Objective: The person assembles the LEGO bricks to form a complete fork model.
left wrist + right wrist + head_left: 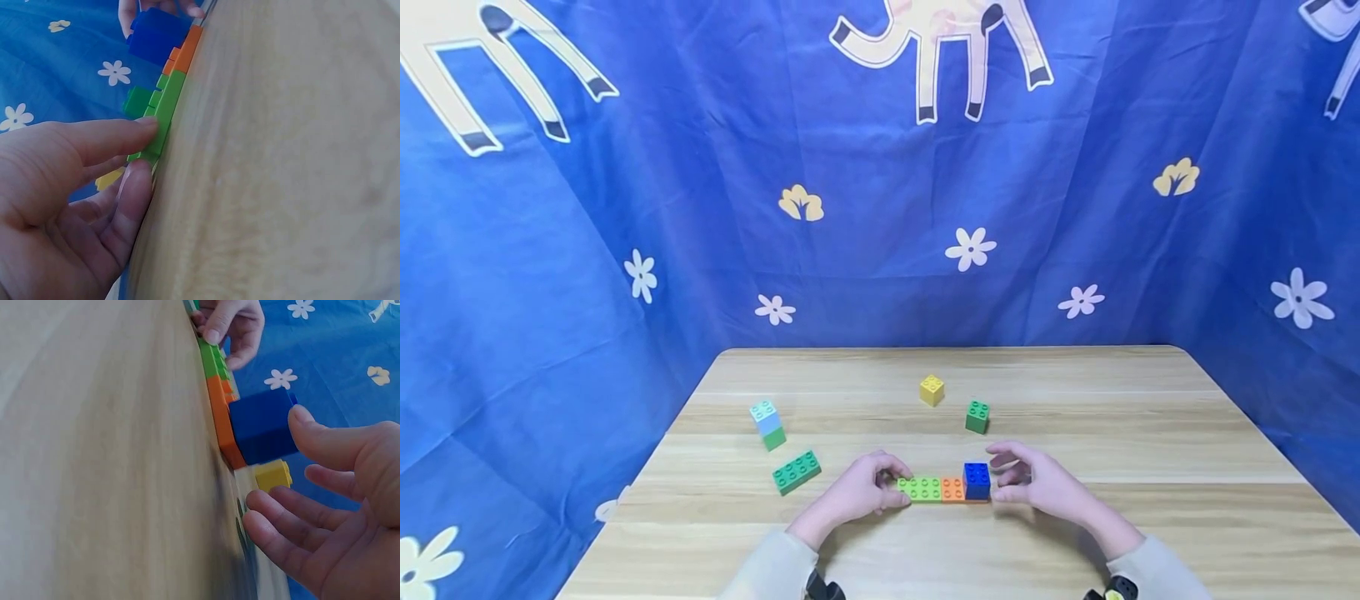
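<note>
No text, brand or number is legible; on the black wrist device (1126, 587), nearer the viewer and rightward of the blue brick (977, 481), a small yellow mark (1112, 595) is unreadable.

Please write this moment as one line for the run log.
left hand: grips lime-green brick; right hand: beside blue brick; blue brick: on orange brick; yellow brick: farther back
</note>
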`<act>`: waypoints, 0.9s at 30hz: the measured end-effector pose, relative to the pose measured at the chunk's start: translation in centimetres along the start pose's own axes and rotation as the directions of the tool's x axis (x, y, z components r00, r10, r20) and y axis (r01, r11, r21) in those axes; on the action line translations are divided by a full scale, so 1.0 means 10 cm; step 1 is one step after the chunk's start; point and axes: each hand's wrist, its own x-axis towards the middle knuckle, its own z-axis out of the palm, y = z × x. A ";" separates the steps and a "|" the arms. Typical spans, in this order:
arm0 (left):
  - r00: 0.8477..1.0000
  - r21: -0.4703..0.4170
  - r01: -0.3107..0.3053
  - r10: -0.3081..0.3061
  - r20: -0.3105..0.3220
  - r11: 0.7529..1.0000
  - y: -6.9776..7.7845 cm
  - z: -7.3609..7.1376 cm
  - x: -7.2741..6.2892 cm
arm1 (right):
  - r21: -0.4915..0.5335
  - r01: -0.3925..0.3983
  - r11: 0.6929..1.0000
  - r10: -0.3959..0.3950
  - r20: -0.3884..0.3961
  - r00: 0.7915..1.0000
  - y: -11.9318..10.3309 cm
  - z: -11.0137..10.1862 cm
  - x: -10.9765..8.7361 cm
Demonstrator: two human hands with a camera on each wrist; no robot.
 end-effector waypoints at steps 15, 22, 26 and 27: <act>1.000 0.021 -0.011 0.011 -0.007 1.000 0.01 0.00 0.01 | 0.127 -0.106 0.986 0.126 -0.159 0.979 0.07 -0.14 0.18; 1.000 0.010 -0.005 0.005 0.001 1.000 0.02 -0.01 0.00 | 0.196 -0.149 0.969 0.197 -0.260 0.945 0.10 -0.15 0.32; 1.000 0.010 -0.001 0.001 0.007 1.000 0.03 -0.01 0.00 | 0.199 -0.171 0.965 0.226 -0.294 0.929 0.16 -0.15 0.41; 1.000 0.012 -0.006 0.006 0.007 1.000 0.03 -0.01 0.00 | 0.196 -0.174 0.965 0.228 -0.302 0.926 0.17 -0.15 0.43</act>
